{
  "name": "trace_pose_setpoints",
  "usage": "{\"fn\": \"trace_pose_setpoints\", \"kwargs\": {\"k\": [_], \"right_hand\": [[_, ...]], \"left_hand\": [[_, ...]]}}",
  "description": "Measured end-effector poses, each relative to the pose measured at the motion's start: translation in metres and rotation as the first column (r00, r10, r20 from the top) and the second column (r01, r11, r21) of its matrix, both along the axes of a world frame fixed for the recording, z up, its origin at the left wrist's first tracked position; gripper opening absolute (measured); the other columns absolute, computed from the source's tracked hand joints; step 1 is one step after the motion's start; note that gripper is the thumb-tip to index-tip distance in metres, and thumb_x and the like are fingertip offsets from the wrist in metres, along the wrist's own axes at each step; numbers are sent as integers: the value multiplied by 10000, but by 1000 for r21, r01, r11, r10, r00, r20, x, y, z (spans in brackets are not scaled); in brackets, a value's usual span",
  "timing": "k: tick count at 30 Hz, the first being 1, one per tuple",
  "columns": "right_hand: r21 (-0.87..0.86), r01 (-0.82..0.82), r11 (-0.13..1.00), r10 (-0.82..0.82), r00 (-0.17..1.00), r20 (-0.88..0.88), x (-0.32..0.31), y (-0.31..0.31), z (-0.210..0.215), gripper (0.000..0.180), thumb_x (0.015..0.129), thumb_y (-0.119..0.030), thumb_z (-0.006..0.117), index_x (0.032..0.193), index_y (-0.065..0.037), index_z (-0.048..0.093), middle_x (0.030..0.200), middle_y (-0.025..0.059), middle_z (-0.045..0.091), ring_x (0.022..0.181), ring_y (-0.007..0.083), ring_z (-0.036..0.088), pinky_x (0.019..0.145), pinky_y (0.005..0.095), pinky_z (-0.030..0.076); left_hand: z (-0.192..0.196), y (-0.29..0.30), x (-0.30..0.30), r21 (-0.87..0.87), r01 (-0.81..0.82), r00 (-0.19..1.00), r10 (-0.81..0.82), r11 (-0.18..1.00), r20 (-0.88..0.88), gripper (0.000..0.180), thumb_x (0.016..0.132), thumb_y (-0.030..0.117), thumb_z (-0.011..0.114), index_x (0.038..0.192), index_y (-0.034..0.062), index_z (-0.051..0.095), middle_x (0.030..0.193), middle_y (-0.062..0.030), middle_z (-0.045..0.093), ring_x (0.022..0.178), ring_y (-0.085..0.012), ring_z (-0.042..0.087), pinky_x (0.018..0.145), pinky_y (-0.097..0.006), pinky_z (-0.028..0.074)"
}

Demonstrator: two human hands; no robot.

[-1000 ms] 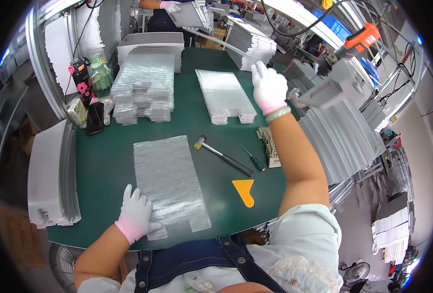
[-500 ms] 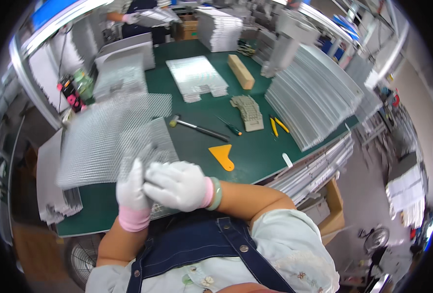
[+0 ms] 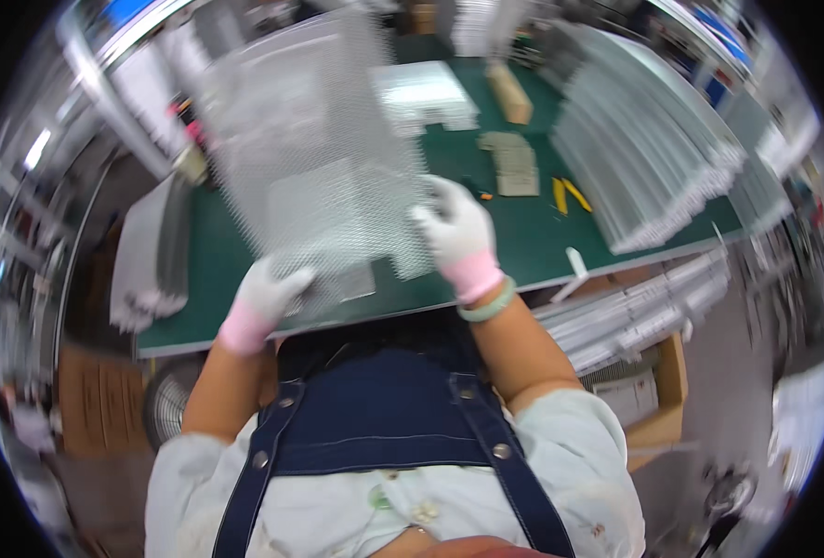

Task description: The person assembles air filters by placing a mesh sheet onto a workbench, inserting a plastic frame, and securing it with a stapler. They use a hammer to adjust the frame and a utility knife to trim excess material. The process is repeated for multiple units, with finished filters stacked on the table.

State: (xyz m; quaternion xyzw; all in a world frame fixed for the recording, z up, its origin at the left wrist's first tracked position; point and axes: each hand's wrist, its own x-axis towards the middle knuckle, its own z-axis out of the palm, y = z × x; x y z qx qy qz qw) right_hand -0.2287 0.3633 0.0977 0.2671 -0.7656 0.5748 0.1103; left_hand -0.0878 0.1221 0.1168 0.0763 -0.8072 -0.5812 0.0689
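Observation:
With both hands I hold a large silver perforated metal mesh sheet, tilted up above the green table and blurred by motion. My left hand, in a white glove with a pink cuff, is closed on its near edge, thumb on top. My right hand, gloved alike, grips the sheet's right edge. The sheet has a notch at its near right corner. A smaller pale rectangular piece shows by the near edge; whether it lies on or under the sheet I cannot tell. The sheet hides the hammer and the yellow scraper.
Beyond the sheet lies a shiny notched metal panel on the green table. To its right are a wooden block, a beige moulded piece and yellow-handled pliers. Metal panels stand stacked at right and left.
The mesh sheet has been raised from the table and now covers more of my view. My hands, together before, are apart, the right one moved out to the sheet's right edge.

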Motion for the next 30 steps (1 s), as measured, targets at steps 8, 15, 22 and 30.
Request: {"fn": "trace_pose_setpoints", "kwargs": {"k": [8,15,22,30], "right_hand": [[-528,-64,847,181,968,174,11,-18,-31,534,915,-35,680,1403,49,479,1163,111,647,936,92,597,833,227,493],[-309,138,941,-106,987,118,-26,5,-37,527,923,-51,670,1414,16,490,1156,109,662,979,105,609,862,239,490],[280,307,910,-280,951,-133,-88,104,-78,469,864,-79,700,1310,17,592,1166,159,680,1053,241,652,952,326,488],[-446,66,893,125,915,385,-54,64,-18,387,973,-50,589,1351,16,534,1002,66,657,811,96,605,693,212,498]], "left_hand": [[-36,7,-10,-178,-461,854,380,869,-357,812,822,275,766,1452,-54,372,1018,-182,689,867,-251,689,825,-346,532],[-30,23,-56,-389,-288,953,222,875,-207,861,868,323,685,1518,-27,242,1139,-261,653,1034,-364,647,922,-382,494],[-74,64,-121,-407,194,970,-113,893,213,898,886,422,628,1504,-79,211,1359,-337,487,1255,-425,511,1074,-403,403],[-69,38,-105,203,68,955,-5,977,-297,727,929,284,654,1464,-77,321,1314,-240,566,1172,-253,588,1007,-332,462]]}}
